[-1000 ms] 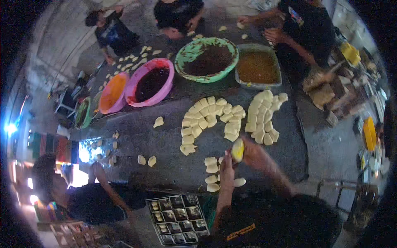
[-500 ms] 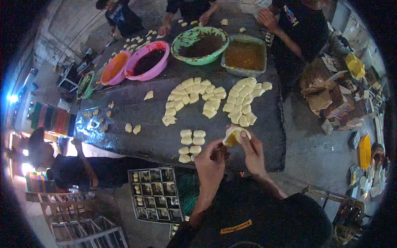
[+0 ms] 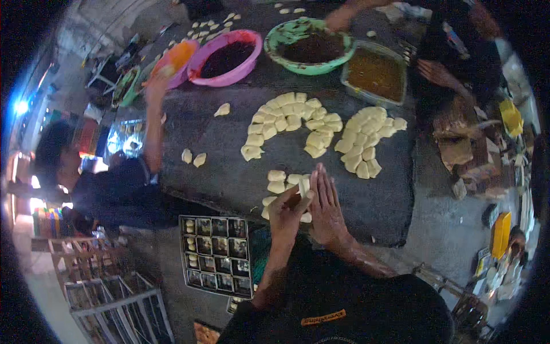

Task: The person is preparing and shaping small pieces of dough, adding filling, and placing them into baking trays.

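My left hand (image 3: 283, 212) is closed around a small pale piece of dough (image 3: 303, 186), fingertips and thumb at it. My right hand (image 3: 326, 209) lies alongside, fingers straight and extended, palm side against that piece; any filling is hidden. Beneath both hands, rolled dough pieces (image 3: 276, 178) rest on the dark table (image 3: 200, 114). Beyond them are an arched group of cut dough lumps (image 3: 266, 120) and a second cluster (image 3: 366, 137) at the right, with loose pieces (image 3: 187, 155) farther left.
A pink bowl (image 3: 249, 69), green bowl (image 3: 303, 67) and square container (image 3: 344, 86) hold fillings. A co-worker's arm (image 3: 153, 109) reaches toward an orange-filled basin from the left; another co-worker's hand (image 3: 432, 73) is at right. A divided metal tray (image 3: 249, 252) sits below the table's edge.
The dough that both hands held open, yellow showing, is now pressed between them, my right fingers straightened. The left co-worker's arm has risen toward the orange basin.
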Motion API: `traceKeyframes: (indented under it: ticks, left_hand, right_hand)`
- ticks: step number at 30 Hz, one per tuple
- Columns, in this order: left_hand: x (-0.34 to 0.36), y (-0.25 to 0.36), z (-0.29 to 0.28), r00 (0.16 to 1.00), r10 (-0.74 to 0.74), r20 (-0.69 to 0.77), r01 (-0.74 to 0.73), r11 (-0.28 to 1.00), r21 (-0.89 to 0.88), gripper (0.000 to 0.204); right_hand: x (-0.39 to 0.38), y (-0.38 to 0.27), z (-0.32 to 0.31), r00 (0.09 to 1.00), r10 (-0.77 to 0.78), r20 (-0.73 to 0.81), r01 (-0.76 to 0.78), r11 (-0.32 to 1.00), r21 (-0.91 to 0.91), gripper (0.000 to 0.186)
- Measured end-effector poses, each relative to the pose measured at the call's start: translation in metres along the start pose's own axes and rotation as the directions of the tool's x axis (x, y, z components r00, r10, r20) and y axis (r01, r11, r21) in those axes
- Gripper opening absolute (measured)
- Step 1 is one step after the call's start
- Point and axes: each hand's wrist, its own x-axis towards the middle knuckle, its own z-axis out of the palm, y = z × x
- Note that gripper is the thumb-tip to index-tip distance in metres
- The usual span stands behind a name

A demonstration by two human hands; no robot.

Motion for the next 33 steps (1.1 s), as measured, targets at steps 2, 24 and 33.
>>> traceKeyframes:
  ticks: [2, 24, 33]
  left_hand:
    - [0.02, -0.002, -0.021, 0.995, 0.087, -0.048, -0.086, 0.996, 0.034, 0.029]
    - [0.037, 0.043, -0.08, 0.921, 0.162, 0.353, -0.225, 0.963, 0.148, 0.022]
    - [-0.028, 0.024, -0.021, 0.912, 0.317, 0.259, -0.304, 0.949, -0.089, 0.059]
  right_hand:
    - [0.02, -0.01, -0.008, 0.994, -0.019, 0.108, -0.027, 0.913, 0.408, 0.097]
    - [0.101, -0.026, 0.011, 0.816, -0.151, -0.557, 0.27, 0.953, 0.136, 0.044]
    - [-0.001, -0.012, -0.024, 0.901, 0.334, 0.278, -0.433, 0.641, 0.634, 0.04]
